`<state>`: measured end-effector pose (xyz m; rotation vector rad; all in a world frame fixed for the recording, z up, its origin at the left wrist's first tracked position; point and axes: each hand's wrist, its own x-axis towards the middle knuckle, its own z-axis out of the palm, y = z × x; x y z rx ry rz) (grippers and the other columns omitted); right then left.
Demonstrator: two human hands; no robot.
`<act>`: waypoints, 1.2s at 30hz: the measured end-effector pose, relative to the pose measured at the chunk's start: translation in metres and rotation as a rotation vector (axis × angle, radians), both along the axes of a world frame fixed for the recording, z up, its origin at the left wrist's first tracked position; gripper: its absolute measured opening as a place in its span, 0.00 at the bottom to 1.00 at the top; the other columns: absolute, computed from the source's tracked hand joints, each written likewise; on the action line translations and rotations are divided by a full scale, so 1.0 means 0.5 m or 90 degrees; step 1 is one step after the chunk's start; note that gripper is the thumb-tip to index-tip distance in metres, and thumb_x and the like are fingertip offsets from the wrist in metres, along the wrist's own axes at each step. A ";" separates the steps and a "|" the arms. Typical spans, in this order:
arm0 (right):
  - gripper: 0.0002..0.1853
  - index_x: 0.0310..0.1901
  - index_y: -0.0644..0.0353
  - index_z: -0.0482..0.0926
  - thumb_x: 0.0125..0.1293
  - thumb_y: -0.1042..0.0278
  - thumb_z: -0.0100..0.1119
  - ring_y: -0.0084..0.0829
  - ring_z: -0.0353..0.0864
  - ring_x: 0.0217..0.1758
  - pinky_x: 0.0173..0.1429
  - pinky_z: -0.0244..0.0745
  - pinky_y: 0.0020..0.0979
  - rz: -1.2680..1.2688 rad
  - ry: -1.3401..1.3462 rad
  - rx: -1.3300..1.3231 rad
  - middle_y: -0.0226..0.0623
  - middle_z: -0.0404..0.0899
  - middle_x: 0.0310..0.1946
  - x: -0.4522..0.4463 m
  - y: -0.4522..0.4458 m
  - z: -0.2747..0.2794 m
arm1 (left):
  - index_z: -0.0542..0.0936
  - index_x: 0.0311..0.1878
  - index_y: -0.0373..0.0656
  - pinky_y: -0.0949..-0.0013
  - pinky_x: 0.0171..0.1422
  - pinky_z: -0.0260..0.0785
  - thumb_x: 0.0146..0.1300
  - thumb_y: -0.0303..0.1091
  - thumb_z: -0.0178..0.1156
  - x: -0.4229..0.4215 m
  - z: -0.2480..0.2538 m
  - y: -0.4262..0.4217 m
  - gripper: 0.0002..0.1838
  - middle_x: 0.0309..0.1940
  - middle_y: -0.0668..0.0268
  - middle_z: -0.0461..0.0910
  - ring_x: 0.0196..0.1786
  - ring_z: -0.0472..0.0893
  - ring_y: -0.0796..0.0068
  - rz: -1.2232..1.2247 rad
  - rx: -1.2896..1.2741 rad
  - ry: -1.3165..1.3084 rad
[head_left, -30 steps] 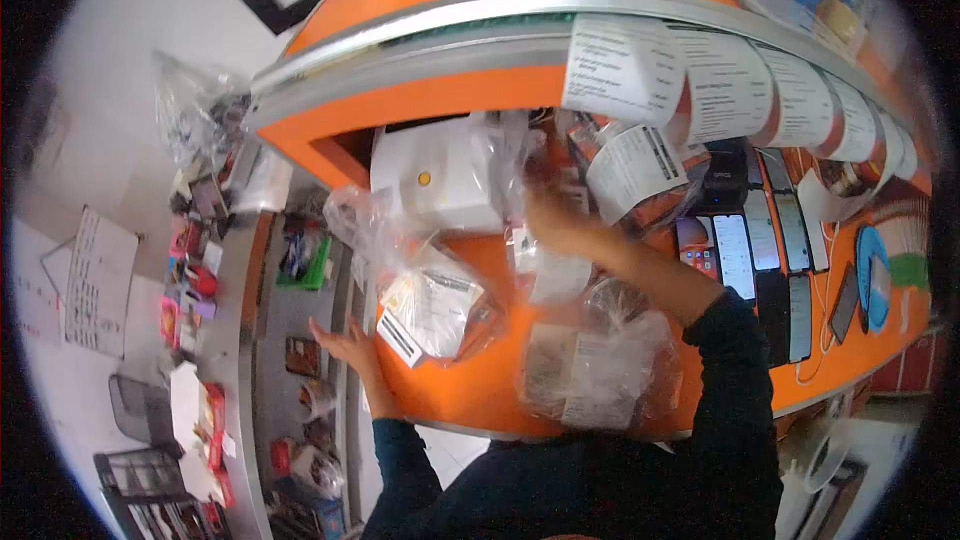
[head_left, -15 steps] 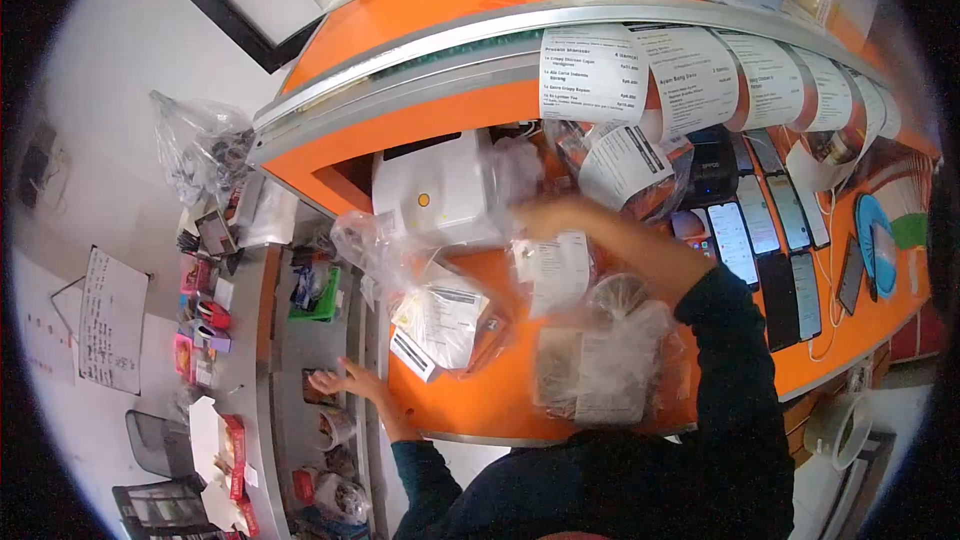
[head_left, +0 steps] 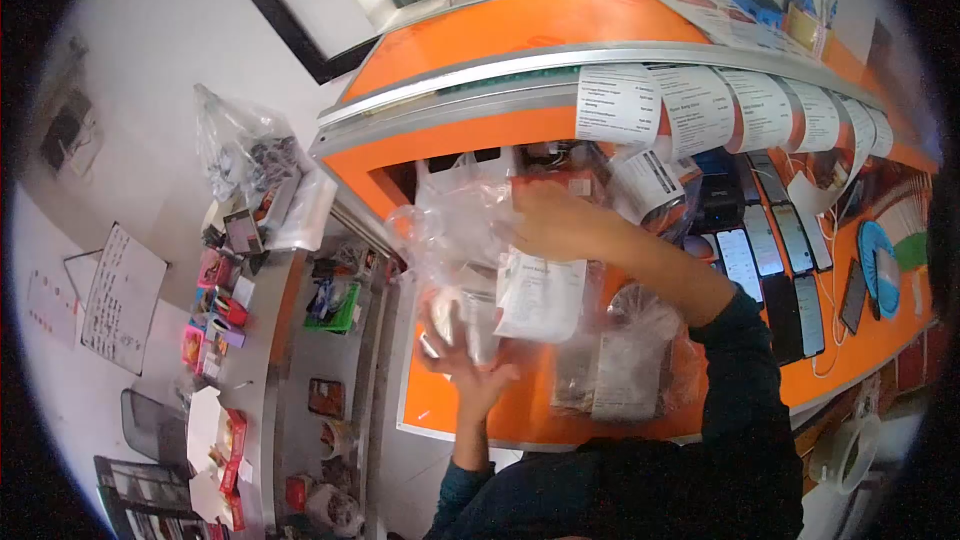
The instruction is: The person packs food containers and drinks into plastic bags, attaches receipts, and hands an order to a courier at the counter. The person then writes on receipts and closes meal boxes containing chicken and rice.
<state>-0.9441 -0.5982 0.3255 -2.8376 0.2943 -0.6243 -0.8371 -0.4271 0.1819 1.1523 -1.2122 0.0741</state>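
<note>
Counter [head_left: 440,402]: smooth orange top, slight sheen — edge strip [head_left: 450,74] silvery, metal-looking. Receipts [head_left: 617,105]: thin white paper, curling. Bags [head_left: 640,315]: clear plastic, crinkled, glossy. Phone screens [head_left: 738,252] glassy, lit. Sleeve [head_left: 745,370]: dark cloth, matt — whiteboard [head_left: 124,298] smooth. Green tray [head_left: 345,308]: bright plastic.

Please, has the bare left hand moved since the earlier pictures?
Yes, to the right. The bare left hand was outside the left edge of the flat orange counter; now it is over the counter.
</note>
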 end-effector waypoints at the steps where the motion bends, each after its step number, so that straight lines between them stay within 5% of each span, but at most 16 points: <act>1: 0.13 0.27 0.70 0.71 0.56 0.65 0.44 0.49 0.76 0.28 0.34 0.71 0.44 0.001 -0.019 0.002 0.52 0.73 0.23 0.001 0.021 0.021 | 0.36 0.61 0.56 0.51 0.60 0.58 0.47 0.43 0.64 -0.009 0.002 -0.004 0.49 0.61 0.50 0.51 0.58 0.61 0.49 -0.016 -0.012 0.032; 3: 0.14 0.30 0.70 0.71 0.55 0.64 0.45 0.48 0.76 0.28 0.34 0.71 0.44 0.190 -0.170 -0.239 0.52 0.73 0.22 0.007 0.027 0.043 | 0.39 0.62 0.53 0.53 0.59 0.58 0.46 0.42 0.64 -0.024 0.007 -0.010 0.48 0.61 0.50 0.52 0.59 0.61 0.50 -0.050 -0.033 0.092; 5: 0.14 0.34 0.71 0.69 0.55 0.65 0.45 0.46 0.76 0.27 0.33 0.71 0.44 0.299 -0.186 -0.165 0.53 0.73 0.22 0.010 0.057 0.096 | 0.40 0.62 0.51 0.54 0.59 0.58 0.47 0.39 0.63 -0.011 0.033 -0.002 0.46 0.60 0.51 0.53 0.58 0.61 0.52 -0.071 -0.028 0.126; 6: 0.15 0.36 0.72 0.68 0.54 0.66 0.46 0.45 0.77 0.26 0.32 0.71 0.44 0.304 -0.133 0.034 0.53 0.73 0.22 0.014 0.101 0.153 | 0.41 0.62 0.50 0.55 0.59 0.58 0.47 0.38 0.62 0.005 0.047 0.011 0.46 0.59 0.51 0.53 0.58 0.61 0.53 -0.084 -0.001 0.144; 10: 0.28 0.50 0.79 0.58 0.51 0.67 0.49 0.46 0.76 0.24 0.26 0.72 0.43 0.247 -0.240 -0.056 0.51 0.73 0.20 0.046 0.166 0.290 | 0.43 0.62 0.46 0.58 0.59 0.59 0.49 0.33 0.60 0.075 0.137 0.037 0.43 0.57 0.52 0.55 0.57 0.62 0.57 -0.104 0.083 0.151; 12: 0.22 0.42 0.76 0.63 0.49 0.67 0.50 0.48 0.76 0.24 0.27 0.72 0.42 0.189 -0.402 -0.111 0.53 0.74 0.22 0.087 0.148 0.336 | 0.44 0.62 0.44 0.59 0.58 0.59 0.49 0.31 0.59 0.104 0.202 0.022 0.41 0.56 0.52 0.56 0.56 0.62 0.59 -0.090 0.084 0.121; 14: 0.19 0.35 0.74 0.67 0.44 0.67 0.53 0.50 0.75 0.29 0.36 0.70 0.44 0.050 -0.414 -0.268 0.54 0.74 0.21 0.114 0.103 0.395 | 0.45 0.62 0.42 0.61 0.58 0.59 0.50 0.29 0.58 0.128 0.278 -0.025 0.40 0.55 0.52 0.57 0.55 0.63 0.61 -0.067 0.058 0.083; 16: 0.11 0.27 0.68 0.76 0.44 0.70 0.53 0.48 0.77 0.35 0.40 0.72 0.40 -0.130 -0.307 -0.250 0.54 0.76 0.27 0.148 0.052 0.428 | 0.46 0.62 0.39 0.62 0.58 0.59 0.50 0.26 0.57 0.139 0.361 -0.103 0.38 0.54 0.52 0.58 0.55 0.63 0.63 -0.057 -0.021 0.056; 17: 0.10 0.28 0.67 0.76 0.45 0.70 0.53 0.48 0.77 0.36 0.41 0.72 0.40 -0.171 -0.307 -0.219 0.53 0.76 0.28 0.164 0.022 0.429 | 0.46 0.61 0.34 0.65 0.56 0.61 0.42 0.33 0.68 0.131 0.404 -0.150 0.48 0.57 0.53 0.53 0.56 0.62 0.63 -0.065 -0.089 0.058; 20: 0.10 0.29 0.66 0.77 0.46 0.70 0.53 0.47 0.77 0.39 0.41 0.73 0.39 -0.237 -0.349 -0.122 0.53 0.76 0.31 0.222 -0.100 0.393 | 0.37 0.62 0.37 0.61 0.64 0.45 0.32 0.37 0.73 0.199 0.431 -0.297 0.61 0.59 0.50 0.41 0.61 0.52 0.57 0.101 -0.080 -0.153; 23: 0.13 0.33 0.66 0.76 0.47 0.67 0.53 0.47 0.76 0.39 0.41 0.72 0.41 -0.277 -0.277 -0.046 0.52 0.76 0.33 0.243 -0.185 0.347 | 0.37 0.61 0.36 0.59 0.65 0.42 0.30 0.42 0.74 0.273 0.420 -0.454 0.63 0.60 0.51 0.41 0.62 0.50 0.56 0.091 -0.085 -0.194; 27: 0.17 0.42 0.66 0.73 0.51 0.64 0.50 0.49 0.69 0.47 0.47 0.66 0.46 -0.310 -0.314 -0.214 0.53 0.70 0.43 0.225 -0.157 0.276 | 0.35 0.62 0.37 0.52 0.64 0.44 0.29 0.46 0.73 0.357 0.417 -0.639 0.65 0.60 0.45 0.38 0.59 0.55 0.49 -0.025 0.050 -0.331; 32: 0.22 0.46 0.61 0.71 0.53 0.55 0.53 0.51 0.59 0.56 0.53 0.59 0.44 -0.160 -0.232 -0.326 0.51 0.64 0.49 0.053 0.042 0.153 | 0.34 0.62 0.39 0.48 0.61 0.48 0.28 0.47 0.73 0.272 0.437 -0.656 0.66 0.60 0.40 0.37 0.56 0.60 0.45 0.093 0.230 -0.145; 36: 0.23 0.43 0.60 0.73 0.50 0.52 0.56 0.50 0.64 0.51 0.52 0.60 0.45 -0.120 0.011 -0.130 0.50 0.67 0.45 -0.132 0.106 0.061 | 0.33 0.63 0.42 0.45 0.61 0.47 0.31 0.47 0.72 0.218 0.468 -0.591 0.65 0.59 0.36 0.36 0.55 0.60 0.42 0.306 0.248 -0.196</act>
